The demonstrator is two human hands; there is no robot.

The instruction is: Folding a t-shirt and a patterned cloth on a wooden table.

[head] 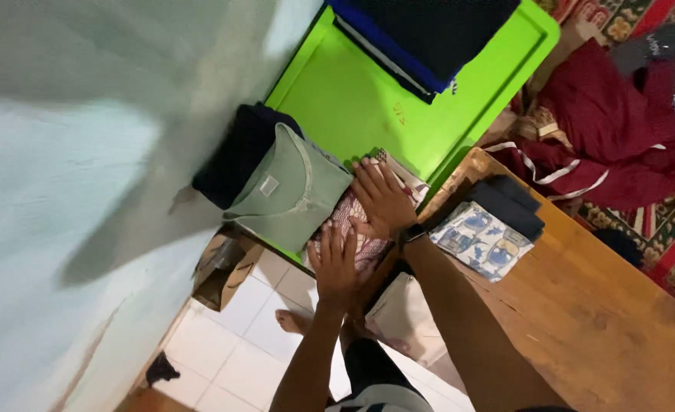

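The pale wall fills the side of the view beyond the hands, and the wooden worktop runs off on the right-hand side. Ahead of both hands lies a large bright green tray, flat and shallow-rimmed. It bears three lots of cloth: at its far end, well apart from the hands, a stack of dark and blue folded clothes; just past the left hand, a folded sage green shirt lying partly over a dark navy folded garment; and at the near edge, the pink patterned cloth.

That patterned cloth is directly under both hands. Its long axis seems to run from the near tray edge toward the tray's middle, though much of it is covered. The right hand lies further onto it, the grip flat and spread, fingers fanned and pressing down. The left hand rests at the nearer end, also open-palmed with fingers spread, pinching nothing. The green shirt is touching or just beside the cloth on the left hand's side.

To the right of the right wrist, on the worktop, sit a blue-and-white printed folded cloth and a small dark folded piece. A brown paper bag stands on the tiled floor below the left hand.
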